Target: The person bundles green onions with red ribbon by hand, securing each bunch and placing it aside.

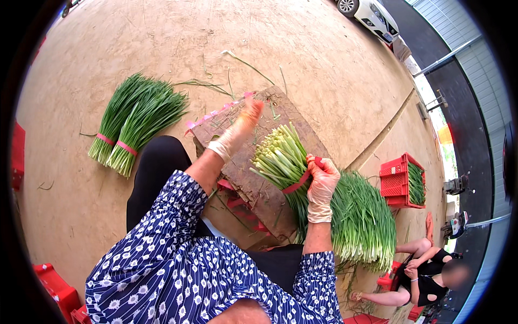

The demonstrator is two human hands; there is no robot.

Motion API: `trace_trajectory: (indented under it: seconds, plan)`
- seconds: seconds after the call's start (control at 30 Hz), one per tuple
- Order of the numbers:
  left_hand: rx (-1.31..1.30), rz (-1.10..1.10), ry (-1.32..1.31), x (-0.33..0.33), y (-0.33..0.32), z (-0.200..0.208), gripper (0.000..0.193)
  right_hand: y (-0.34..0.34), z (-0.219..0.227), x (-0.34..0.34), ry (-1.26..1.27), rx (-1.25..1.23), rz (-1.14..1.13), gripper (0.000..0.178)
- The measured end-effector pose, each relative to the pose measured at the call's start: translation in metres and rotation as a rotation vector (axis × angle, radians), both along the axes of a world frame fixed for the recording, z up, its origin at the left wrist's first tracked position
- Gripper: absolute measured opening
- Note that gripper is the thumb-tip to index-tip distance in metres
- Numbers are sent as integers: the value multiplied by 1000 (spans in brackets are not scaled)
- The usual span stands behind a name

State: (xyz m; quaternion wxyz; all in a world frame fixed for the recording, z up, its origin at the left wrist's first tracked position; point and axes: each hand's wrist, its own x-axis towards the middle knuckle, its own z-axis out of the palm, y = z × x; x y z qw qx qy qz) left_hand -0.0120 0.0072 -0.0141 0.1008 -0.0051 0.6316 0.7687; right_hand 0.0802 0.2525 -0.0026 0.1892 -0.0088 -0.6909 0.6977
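A bundle of Chinese chives (pixel 280 155) lies on the wooden board (pixel 252 177) in front of me, its pale cut ends pointing away. A red band (pixel 296 183) runs round its stems. My gloved right hand (pixel 322 182) is closed on that band at the bundle's right side. My left hand (pixel 240 128), also gloved, is raised over the far left part of the board, apart from the bundle. Motion smears its fingers. Pink-red strips (pixel 215 114) hang along the board's left edge, close to this hand.
Two banded chive bundles (pixel 132 121) lie on the floor to the left. A large loose heap of chives (pixel 362 218) is right of the board. Further right stand a red crate (pixel 395 182) of greens and a seated person (pixel 429 272). Red plastic stools (pixel 56 289) are at lower left.
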Motion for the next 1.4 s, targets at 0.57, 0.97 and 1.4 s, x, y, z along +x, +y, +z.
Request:
trace_trajectory:
  seconds: [0.57, 0.97, 1.4]
  plan:
    - [-352, 247, 537, 0, 40, -28, 48, -18, -46, -1, 63, 371, -2, 10]
    - [-1065, 59, 1028, 24, 69, -20, 39, -4, -54, -2, -123, -108, 128, 9]
    - [-1241, -319, 1008, 92, 62, -17, 15, -1, -60, -23, -159, 10, 111, 5]
